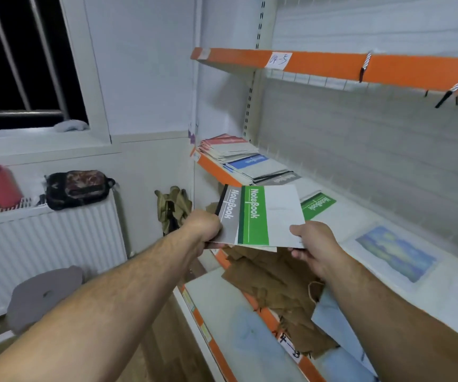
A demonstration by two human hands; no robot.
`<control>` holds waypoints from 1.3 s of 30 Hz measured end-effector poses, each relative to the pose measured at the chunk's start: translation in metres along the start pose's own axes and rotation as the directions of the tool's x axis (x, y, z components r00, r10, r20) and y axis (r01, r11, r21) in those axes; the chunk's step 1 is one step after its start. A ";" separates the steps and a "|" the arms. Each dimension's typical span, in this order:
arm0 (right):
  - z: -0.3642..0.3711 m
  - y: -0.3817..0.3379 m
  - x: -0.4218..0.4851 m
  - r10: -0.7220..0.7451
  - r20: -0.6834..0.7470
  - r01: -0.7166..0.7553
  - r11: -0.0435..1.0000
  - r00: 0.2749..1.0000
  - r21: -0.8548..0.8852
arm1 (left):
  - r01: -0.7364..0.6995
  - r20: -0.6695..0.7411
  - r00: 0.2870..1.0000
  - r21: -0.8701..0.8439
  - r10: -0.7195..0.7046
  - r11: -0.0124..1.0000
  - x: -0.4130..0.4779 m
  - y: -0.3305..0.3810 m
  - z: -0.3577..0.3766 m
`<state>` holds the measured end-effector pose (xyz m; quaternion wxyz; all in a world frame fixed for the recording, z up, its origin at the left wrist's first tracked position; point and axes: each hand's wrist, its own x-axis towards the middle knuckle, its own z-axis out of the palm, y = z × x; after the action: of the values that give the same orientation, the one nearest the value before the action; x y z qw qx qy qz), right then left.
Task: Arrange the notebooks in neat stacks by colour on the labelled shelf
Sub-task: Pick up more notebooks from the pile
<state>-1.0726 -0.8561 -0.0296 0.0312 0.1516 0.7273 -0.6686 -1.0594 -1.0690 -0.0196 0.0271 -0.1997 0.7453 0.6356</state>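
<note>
Your left hand [204, 229] is closed around the near spine corner of the grey notebook [226, 219]. Its fingers are tucked underneath, out of sight, so the flat cover fans up and away from your knuckles with its black bound edge at the far left. Overlapping it on the right lies the green notebook [263, 216], thin and rectangular, with a smooth green band printed "NoteBook" and a plain pale panel beyond. You hold both in the air in front of the shelf's edge, above a crumpled brown cloth [272, 279]. Your right hand [314, 249] pinches the near right corner of that pale panel, thumb on top and fingers below. Behind the notebooks, the white shelf [365, 219] with its orange front strip carries loosely fanned piles. The red stack [225, 144] is farthest from you, then the blue stack [252, 164], then the grey stack [284, 179]. The green stack [317, 206] is just beyond your right thumb. Further right, a pale blue printed sheet [396, 252] lies flat on the shelf.
</note>
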 end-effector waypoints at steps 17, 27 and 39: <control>-0.029 -0.056 0.144 0.018 -0.262 0.000 0.998 0.965 0.068 | -0.105 0.237 0.970 0.228 0.049 0.968 0.191 0.092 0.091; -0.019 -0.067 0.160 0.060 -0.503 0.009 0.991 0.862 0.135 | -0.273 0.468 0.877 0.310 0.103 0.911 0.267 0.119 0.137; 0.018 -0.055 0.161 0.124 -0.669 0.017 0.979 0.733 0.201 | -0.757 0.700 0.638 0.494 0.321 0.428 0.307 0.119 0.126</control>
<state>-1.2434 -0.8487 -0.0190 -0.2313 0.4079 0.6153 -0.6337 -1.4078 -1.0152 -0.0222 0.0867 0.2670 0.9234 0.2618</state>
